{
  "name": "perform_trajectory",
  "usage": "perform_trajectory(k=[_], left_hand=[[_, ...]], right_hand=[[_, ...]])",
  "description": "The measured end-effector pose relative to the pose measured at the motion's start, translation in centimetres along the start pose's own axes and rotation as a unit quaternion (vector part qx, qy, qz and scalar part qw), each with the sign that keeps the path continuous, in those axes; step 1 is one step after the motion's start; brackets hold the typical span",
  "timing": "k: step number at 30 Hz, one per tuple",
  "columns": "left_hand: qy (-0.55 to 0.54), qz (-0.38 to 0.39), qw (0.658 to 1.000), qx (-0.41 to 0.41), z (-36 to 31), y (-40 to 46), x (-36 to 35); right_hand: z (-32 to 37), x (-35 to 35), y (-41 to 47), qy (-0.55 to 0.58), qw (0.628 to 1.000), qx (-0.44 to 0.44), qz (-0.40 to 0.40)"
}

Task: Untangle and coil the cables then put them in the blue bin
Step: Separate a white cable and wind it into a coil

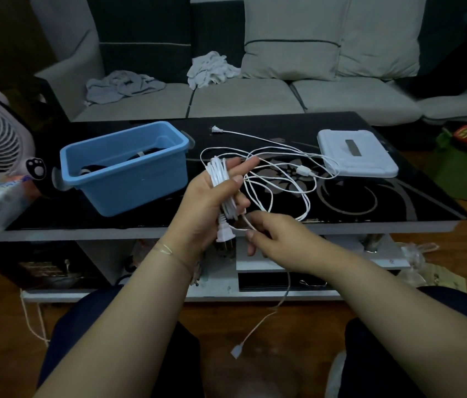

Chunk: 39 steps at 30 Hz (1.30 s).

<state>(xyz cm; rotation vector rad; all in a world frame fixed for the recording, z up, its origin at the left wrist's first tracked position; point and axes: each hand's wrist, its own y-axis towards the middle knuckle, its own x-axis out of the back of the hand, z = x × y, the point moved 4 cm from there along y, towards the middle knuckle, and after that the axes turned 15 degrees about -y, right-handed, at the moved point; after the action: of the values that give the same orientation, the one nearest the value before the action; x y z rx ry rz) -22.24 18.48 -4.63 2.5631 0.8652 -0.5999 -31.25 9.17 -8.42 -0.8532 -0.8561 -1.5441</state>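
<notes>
1. White cable (221, 179) is seen wound into a tight bundle of several turns, held upright across the palm of the left hand (212, 196); the thumb is pressed over the turns while the forefinger and the others are stretched out nearly straight.
2. A plug (223, 234) is seen hanging from the bottom of that bundle, just below the heel of the left hand.
3. A loose strand leading off the bundle is pinched between the thumb and curled fingers of the right hand (266, 234), close beside the plug.
4. The rest of the white cabling (278, 179) is spread in overlapping loops on the black glass table (370, 208), with an inline switch (304, 171) among them and a second plug (214, 129) lying further back, beyond the loops.
5. One more white end is seen dangling below the table edge, between the knees.
6. The blue bin (129, 179) is stood on the table to the left of the hands; dark coiled cable (146, 153) is already laid inside, so part of the task is judged done.
7. The coiling of the white cable is judged partly complete: the loops on the table are yet to be drawn in, and the bundle is yet to be placed in the bin.
</notes>
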Motion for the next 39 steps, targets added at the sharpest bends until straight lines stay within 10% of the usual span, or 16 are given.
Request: perform_trajectory(k=[9,20,29,39], left_hand=[[0.17,-0.006,0.985,-0.006,0.5,-0.3,-1.2],[0.477,0.034,0.878,-0.035,1.3,0.0,-0.8],[0.422,0.134,0.89,0.104,3.5,-0.7,-1.4],[0.348,0.171,0.912,0.136,3.1,-0.8,-1.0]], right_hand=[[0.1,0.9,-0.4,-0.096,0.995,-0.011,-0.002],[-0.6,1.5,-0.8,-0.075,0.997,0.006,-0.015],[-1.2,3.7,-1.0,-0.186,0.978,-0.06,-0.066],[-1.4,3.9,-0.8,0.088,0.996,-0.008,-0.009]])
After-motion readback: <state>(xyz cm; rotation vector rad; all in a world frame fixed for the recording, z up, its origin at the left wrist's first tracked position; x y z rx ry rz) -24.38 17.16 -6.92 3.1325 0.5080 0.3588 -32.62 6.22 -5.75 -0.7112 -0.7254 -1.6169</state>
